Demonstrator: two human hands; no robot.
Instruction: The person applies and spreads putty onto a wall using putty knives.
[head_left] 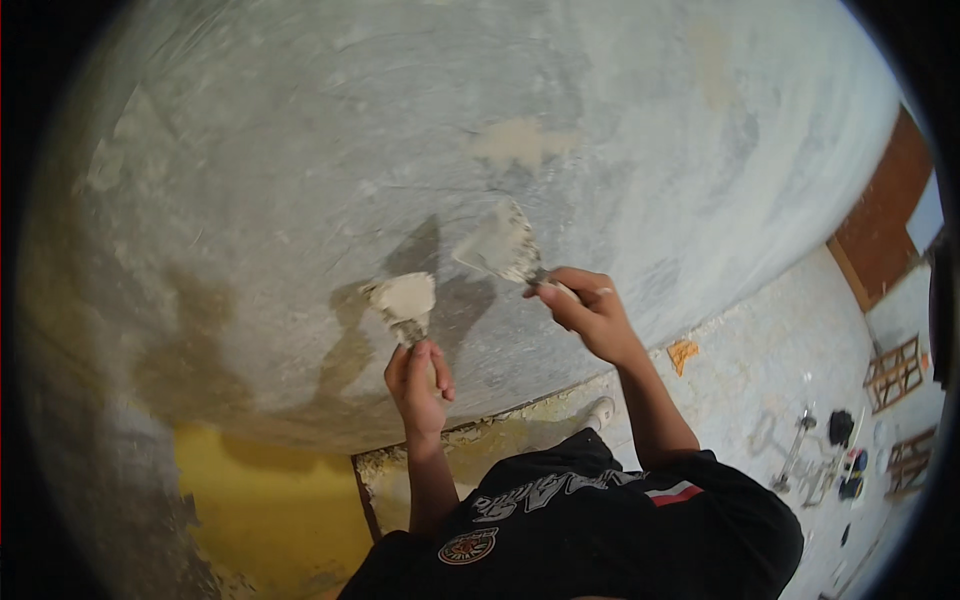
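Pinching a narrow scraper loaded with pale paste, our left hand points it away; just right, our right hand grips a wider scraper, its long axis slanting far and left before the grey wall; whether it touches, we cannot tell. Near left sits a yellow surface; right, a pale floor and brown panel.

The paste is off-white, the wall streaky grey.
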